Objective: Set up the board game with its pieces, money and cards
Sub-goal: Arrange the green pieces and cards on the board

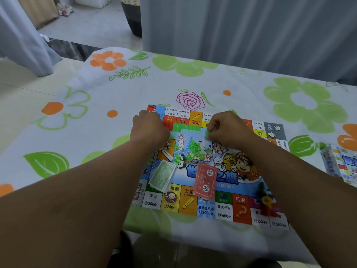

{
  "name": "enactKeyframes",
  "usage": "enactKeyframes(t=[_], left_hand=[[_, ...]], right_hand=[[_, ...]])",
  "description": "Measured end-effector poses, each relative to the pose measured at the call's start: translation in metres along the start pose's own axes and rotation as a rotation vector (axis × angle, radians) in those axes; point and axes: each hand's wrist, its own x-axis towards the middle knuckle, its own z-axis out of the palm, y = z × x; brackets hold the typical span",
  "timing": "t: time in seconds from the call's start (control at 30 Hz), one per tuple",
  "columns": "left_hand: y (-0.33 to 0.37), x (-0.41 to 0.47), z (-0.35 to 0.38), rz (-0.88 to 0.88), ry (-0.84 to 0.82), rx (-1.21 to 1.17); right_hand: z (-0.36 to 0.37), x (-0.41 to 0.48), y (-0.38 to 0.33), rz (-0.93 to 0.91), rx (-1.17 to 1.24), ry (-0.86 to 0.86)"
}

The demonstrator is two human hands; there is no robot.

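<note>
the row of green houses runs 9 to 3 o'clock on the board. my right hand pinches one green house at its 3 o'clock end; left hand curls at 9, contents i cannot tell.

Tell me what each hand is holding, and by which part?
The right hand pinches a small green piece between fingertips, its gripped part hidden; the left hand's curled fingers hide any hold.

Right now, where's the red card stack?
Head view: the red card stack lies on the board, near its front edge, just right of the green money stack.
</note>
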Motion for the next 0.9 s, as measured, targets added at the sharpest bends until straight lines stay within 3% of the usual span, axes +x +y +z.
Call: enactKeyframes(t=[0.27, 0.57, 0.9], left_hand=[[0.000, 0.000, 0.000, -0.005, 0.001, -0.008], [0.001, -0.001, 0.000, -0.001, 0.007, -0.025], [0.001, -0.003, -0.002, -0.001, 0.007, -0.020]], right_hand=[[-0.003, 0.002, 0.000, -0.011, -0.030, -0.049], [0.011, 0.011, -0.004, -0.037, -0.057, 0.054], [0.011, 0.011, -0.007, -0.036, -0.055, 0.054]])
